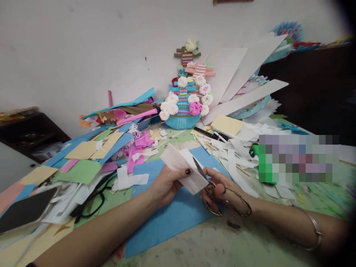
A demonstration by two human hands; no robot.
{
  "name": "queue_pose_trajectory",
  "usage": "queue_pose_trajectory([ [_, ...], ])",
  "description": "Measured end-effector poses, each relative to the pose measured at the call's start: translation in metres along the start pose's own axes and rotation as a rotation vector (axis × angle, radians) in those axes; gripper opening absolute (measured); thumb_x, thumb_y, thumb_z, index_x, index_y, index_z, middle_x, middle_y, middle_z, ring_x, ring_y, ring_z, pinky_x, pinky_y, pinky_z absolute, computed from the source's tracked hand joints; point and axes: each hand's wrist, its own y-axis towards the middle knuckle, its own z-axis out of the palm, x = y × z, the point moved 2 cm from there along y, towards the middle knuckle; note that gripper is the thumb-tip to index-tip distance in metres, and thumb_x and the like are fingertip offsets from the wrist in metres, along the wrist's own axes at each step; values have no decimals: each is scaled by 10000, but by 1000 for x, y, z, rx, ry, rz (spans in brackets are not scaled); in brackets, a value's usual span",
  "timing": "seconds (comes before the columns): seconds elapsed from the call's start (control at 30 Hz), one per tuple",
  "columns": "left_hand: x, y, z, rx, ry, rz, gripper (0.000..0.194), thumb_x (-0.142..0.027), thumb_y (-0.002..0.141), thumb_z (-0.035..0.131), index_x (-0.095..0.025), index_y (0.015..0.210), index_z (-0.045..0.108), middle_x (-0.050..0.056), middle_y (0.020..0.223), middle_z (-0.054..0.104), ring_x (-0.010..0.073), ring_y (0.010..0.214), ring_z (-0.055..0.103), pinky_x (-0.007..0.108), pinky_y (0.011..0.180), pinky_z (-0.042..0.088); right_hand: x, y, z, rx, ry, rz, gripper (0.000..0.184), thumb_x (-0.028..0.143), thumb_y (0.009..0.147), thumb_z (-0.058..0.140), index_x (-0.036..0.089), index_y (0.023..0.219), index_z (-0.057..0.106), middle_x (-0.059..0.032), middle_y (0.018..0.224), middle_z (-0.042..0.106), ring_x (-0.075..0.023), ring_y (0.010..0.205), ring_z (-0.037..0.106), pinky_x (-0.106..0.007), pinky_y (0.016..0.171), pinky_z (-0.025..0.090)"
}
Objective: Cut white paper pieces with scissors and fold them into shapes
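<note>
In the middle of the head view my left hand [169,183] grips a folded piece of white paper [185,168], thumb on top. My right hand [222,185] has its fingers in the loops of a pair of scissors [200,170] with gold-coloured handles. The dark blades point up and left, lying against the paper's right edge. Whether they are cutting into it I cannot tell. Below both hands lies a blue sheet [167,218] on the table.
A blue paper guitar with paper flowers [182,111] leans at the back wall. Coloured paper sheets [80,172], black glasses [91,204] and a phone [26,209] lie left. Pens [205,132], white paper strips [231,167] and a green object [265,165] lie right.
</note>
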Motion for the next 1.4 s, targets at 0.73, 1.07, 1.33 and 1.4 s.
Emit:
queue_pose_trajectory([
  [0.73, 4, -1, 3, -9, 24, -41, 357, -205, 576, 826, -106, 896, 705, 105, 919, 722, 195, 739, 649, 286, 708, 482, 16, 6, 0, -258, -16, -6, 602, 596, 638, 725, 249, 912, 317, 133, 434, 490, -27, 253, 277, -126, 269, 286],
  [1.07, -5, 5, -6, -99, -67, 56, 391, -280, 575, 853, -117, 891, 688, 61, 870, 711, 154, 753, 634, 229, 674, 510, 13, 4, 0, -84, 13, -50, 704, 741, 647, 620, 227, 1043, 344, 79, 541, 541, -62, 356, 418, -171, 370, 375],
  [1.33, -16, 20, -20, -232, -235, 74, 333, -376, 678, 773, -158, 883, 628, 15, 810, 701, 128, 691, 657, 218, 652, 552, 22, 2, -1, -49, -24, -34, 684, 719, 679, 616, 215, 1044, 331, 57, 538, 569, -65, 345, 433, -151, 343, 347],
  [1.4, -18, 21, -22, -239, -248, 64, 287, -377, 760, 705, -151, 917, 621, 24, 811, 702, 128, 682, 665, 223, 646, 562, 23, 1, -1, -49, -16, -17, 673, 715, 686, 614, 217, 1034, 328, 62, 533, 560, -63, 338, 428, -148, 333, 350],
])
